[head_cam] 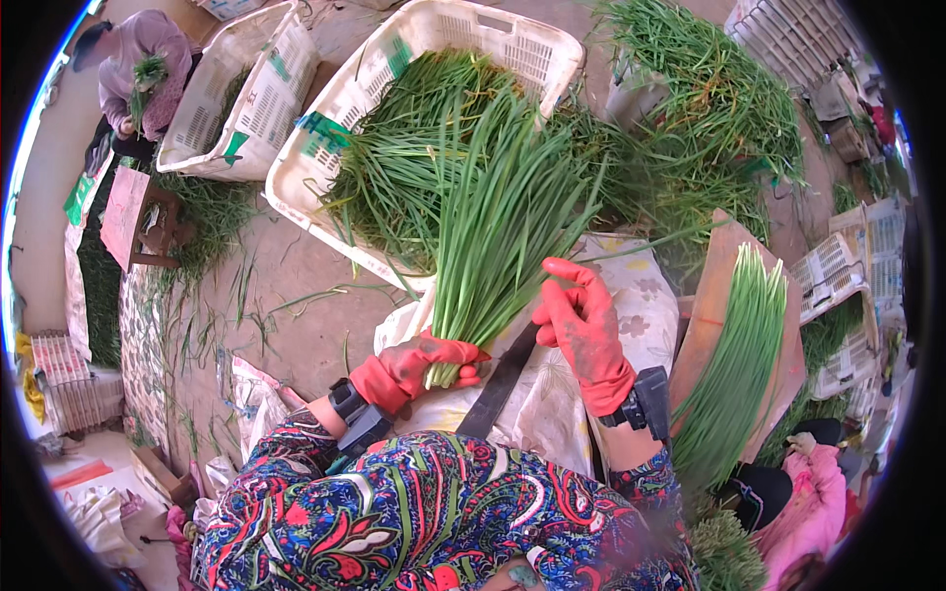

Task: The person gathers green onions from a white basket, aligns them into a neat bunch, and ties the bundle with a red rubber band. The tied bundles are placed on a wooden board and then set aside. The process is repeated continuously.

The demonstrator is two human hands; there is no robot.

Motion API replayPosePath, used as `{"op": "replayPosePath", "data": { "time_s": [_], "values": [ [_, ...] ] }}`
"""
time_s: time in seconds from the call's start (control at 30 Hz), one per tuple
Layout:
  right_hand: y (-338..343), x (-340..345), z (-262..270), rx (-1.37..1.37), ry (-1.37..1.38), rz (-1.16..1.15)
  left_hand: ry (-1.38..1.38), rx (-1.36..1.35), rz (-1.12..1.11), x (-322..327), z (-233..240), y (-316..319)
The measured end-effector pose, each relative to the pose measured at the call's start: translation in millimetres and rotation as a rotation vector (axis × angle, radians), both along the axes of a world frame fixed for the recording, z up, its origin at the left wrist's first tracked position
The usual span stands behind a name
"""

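My left hand (421,369), in a red rubber glove, is closed around the pale stem ends of a bunch of green garlic chives (491,214). The leaves fan upward and away from me over the rim of a white plastic crate (347,236). Just right of the bunch is my right hand (587,332), gloved alike and raised, its index finger apart and the other fingers loosely bent. Nothing shows in its grasp; a stray leaf (643,250) passes by its fingertips. A floral cloth (639,318) covers my lap, crossed by a dark strap (502,384).
At my right, a neat bundle of chives (739,354) lies on a wooden board (698,318). A loose heap of chives (709,96) rises beyond it. Another white crate (284,96) stands back left, beside a person (151,66) holding chives. A pink-sleeved person (805,495) is at lower right.
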State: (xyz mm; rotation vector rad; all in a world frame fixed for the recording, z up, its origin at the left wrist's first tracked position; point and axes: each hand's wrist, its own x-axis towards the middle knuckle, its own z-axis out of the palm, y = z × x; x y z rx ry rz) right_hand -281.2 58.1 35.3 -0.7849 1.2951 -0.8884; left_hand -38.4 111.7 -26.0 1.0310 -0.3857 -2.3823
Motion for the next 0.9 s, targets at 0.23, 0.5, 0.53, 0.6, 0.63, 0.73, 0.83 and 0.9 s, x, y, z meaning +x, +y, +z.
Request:
{"op": "replayPosePath", "data": {
  "time_s": [0.23,0.5,0.53,0.6,0.63,0.73,0.83,0.9],
  "values": [
    [-70,8,13,-0.262,0.116,0.309,-0.241,-0.116,-0.081,-9,29,-11],
    [-127,21,-31,0.096,0.410,0.435,-0.224,-0.215,-0.120,-6,18,-9],
    [-127,22,-36,0.103,0.391,0.454,-0.221,-0.222,-0.143,-6,17,-9],
    [-126,23,-41,0.113,0.328,0.468,-0.217,-0.233,-0.167,-8,17,-10],
    [-126,23,-42,0.129,0.328,0.467,-0.215,-0.235,-0.166,-9,18,-10],
    [-124,24,-38,0.124,0.274,0.409,-0.202,-0.216,-0.138,-9,16,-9],
    [-116,23,-21,0.171,0.305,0.354,-0.182,-0.262,-0.126,-4,9,-7],
    [-106,20,-5,0.061,0.174,0.316,-0.131,-0.355,-0.146,0,1,-7]
  ]
}}
